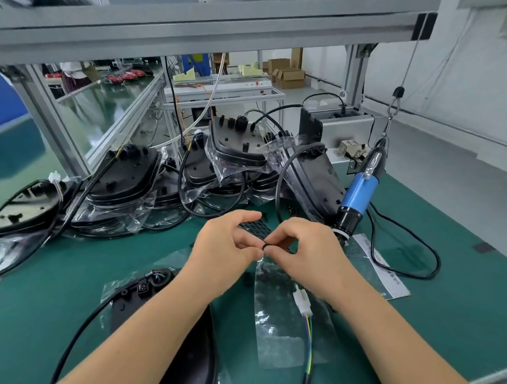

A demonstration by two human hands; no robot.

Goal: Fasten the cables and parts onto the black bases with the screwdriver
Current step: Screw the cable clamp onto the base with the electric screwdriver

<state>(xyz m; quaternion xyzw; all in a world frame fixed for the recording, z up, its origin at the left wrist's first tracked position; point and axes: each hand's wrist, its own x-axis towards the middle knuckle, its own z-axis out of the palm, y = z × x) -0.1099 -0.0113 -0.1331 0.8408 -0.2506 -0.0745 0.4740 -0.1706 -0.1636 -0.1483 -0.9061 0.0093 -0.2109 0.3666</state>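
Green bench mat (pixel 461 312) fills the frame; mid-frame, left hand (pixel 226 250) grips a small black honeycomb-mesh plastic part (pixel 256 228) while right hand (pixel 306 248) pinches a thin black rubber ring (pixel 268 245) at its edge. Part prob. light, stiffish; hold by edges. Black moulded base (pixel 182 359) lower left w/ cable; blue electric screwdriver (pixel 359 191) hangs right, untouched.

Green mat (pixel 432 314), blue-bodied screwdriver (pixel 360 190)

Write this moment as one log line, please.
left hand: holds mesh part | right hand: pinches small black ring | screwdriver: hanging, untouched
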